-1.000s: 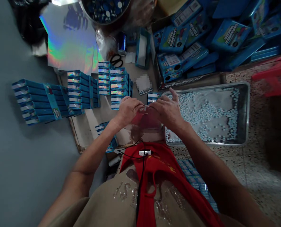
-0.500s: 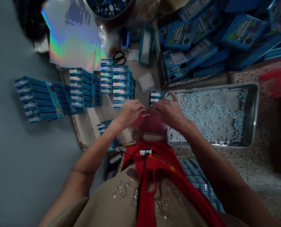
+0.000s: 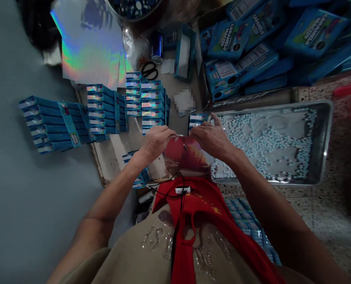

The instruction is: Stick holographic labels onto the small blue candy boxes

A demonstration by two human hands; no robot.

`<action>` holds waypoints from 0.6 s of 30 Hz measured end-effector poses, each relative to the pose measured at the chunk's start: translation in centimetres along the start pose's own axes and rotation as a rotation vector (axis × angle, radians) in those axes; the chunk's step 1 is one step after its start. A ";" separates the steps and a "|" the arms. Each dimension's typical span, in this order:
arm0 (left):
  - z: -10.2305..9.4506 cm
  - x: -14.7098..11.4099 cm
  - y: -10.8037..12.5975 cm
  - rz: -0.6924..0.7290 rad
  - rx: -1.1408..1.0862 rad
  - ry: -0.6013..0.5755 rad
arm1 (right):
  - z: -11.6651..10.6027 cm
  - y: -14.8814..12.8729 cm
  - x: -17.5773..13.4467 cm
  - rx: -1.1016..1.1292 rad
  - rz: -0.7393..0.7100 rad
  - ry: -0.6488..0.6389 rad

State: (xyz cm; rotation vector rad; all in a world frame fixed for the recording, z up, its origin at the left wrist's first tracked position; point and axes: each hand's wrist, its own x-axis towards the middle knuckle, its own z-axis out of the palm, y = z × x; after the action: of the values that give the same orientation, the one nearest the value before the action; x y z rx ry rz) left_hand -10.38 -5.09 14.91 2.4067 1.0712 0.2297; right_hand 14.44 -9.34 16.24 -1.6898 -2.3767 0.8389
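My left hand (image 3: 157, 142) is closed, fingertips pinched at the left end of a thin pale edge. Facing it, my right hand (image 3: 211, 138) has its thumb and fingers bent together at the other end, one finger raised. What they pinch is too thin and dark to name. Just below lies a glossy red printed surface (image 3: 179, 152) with orange and yellow patches; I cannot tell if it is joined to that edge. Close beyond my right hand stands a small stack of blue boxes (image 3: 197, 117). The metal tray (image 3: 325, 146) of small pale-blue candies (image 3: 264, 142) is beside that hand.
Banded stacks of blue boxes (image 3: 52, 124) stand at left. A carton (image 3: 252, 98) of blue candy packets is at the far right. Scissors (image 3: 149, 71), a blue can (image 3: 156, 47), an opened blue box (image 3: 184, 51) and shiny sheets (image 3: 89, 51) lie at the back.
My hands have drawn slightly apart, the left one moving left. More of the red printed surface shows between them, with its orange and yellow part now visible. The view has shifted a little.
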 end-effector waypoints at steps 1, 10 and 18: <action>0.1 0.1 -0.1 -0.014 -0.012 -0.004 | 0.2 -0.2 0.0 0.006 -0.010 0.020; -0.6 -0.3 0.0 -0.172 -0.286 -0.111 | 2.6 -1.9 0.7 -0.007 -0.093 0.057; -0.6 -3.7 0.6 -0.100 -0.069 0.067 | 2.5 -1.0 0.7 0.075 -0.095 -0.054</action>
State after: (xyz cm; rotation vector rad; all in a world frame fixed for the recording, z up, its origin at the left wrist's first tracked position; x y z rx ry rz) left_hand -12.66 -7.91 15.85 2.2923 1.1903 0.3098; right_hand 12.30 -9.89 14.45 -1.5332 -2.4058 0.9566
